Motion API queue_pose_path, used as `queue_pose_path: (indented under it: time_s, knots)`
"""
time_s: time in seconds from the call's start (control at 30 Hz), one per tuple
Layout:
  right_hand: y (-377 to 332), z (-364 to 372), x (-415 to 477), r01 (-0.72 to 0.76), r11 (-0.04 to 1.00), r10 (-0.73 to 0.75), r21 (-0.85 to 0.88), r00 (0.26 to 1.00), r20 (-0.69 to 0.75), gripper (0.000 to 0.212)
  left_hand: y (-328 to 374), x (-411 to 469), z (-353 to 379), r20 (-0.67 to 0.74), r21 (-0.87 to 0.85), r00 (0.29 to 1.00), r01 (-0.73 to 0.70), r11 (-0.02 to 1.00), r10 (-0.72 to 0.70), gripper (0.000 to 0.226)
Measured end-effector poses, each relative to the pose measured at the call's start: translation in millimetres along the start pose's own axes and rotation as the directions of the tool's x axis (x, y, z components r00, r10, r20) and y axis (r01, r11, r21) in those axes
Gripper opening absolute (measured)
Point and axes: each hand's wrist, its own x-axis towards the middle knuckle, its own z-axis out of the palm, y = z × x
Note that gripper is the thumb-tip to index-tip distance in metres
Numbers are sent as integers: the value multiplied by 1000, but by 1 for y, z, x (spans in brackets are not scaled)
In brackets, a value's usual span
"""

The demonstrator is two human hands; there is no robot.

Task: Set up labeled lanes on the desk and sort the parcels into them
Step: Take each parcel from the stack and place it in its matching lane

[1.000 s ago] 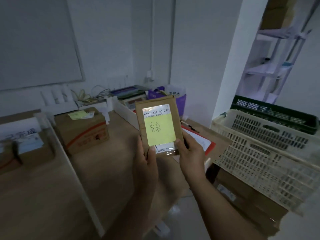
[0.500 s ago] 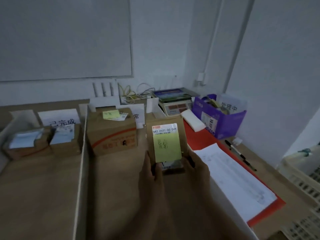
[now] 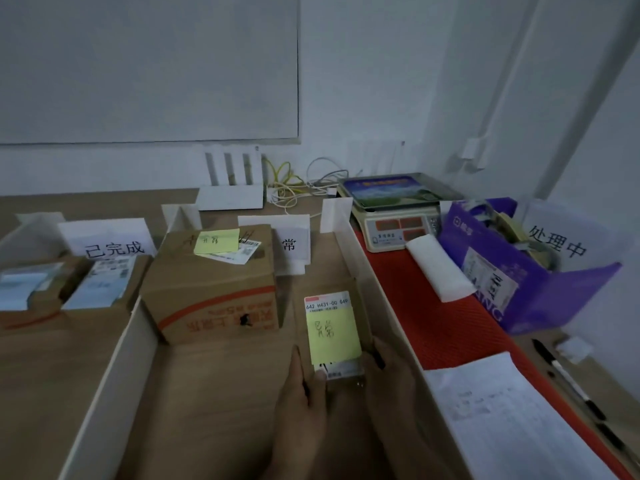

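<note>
Over middle lane (image 3: 207,393), gripping small parcel (image 3: 327,306) at lower edges with left hand (image 3: 301,407) and right hand (image 3: 391,379), fingers curled round sides. Large carton (image 3: 214,289) just left, white divider (image 3: 375,282) close right; open room nearer.

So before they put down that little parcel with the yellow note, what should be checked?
1. Grip: the left hand and right hand both hold the small parcel. Ok.
2. The yellow note lies flat on the parcel. Ok.
3. The note matches the middle lane sign: the large box hides part of the sign. Cannot tell.
4. The parcel is on the middle lane's side of the white divider. Ok.
5. There is bare desk in that lane beside the large box. Ok.
6. The parcel already rests on the desk. Cannot tell.
</note>
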Motion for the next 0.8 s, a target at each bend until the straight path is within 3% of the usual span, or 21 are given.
queue_pose_path:
  time_s: [0.13,0.4,0.6,0.8]
  knots:
    - [-6,22,34,-77,996,79,-38,996,49,31,-9,35,9,8,39,998,-65,997,65,47]
    - [-25,50,99,-38,995,40,-96,999,13,24,13,109,21,-48,80,997,-62,995,66,49]
    - [-29,71,133,-23,987,24,-159,1000,5,20,17,145,26,-75,151,997,5,989,7,44]
    - [-42,64,134,-70,987,82,-145,993,80,20,28,144,22,-17,150,998,70,986,-68,55]
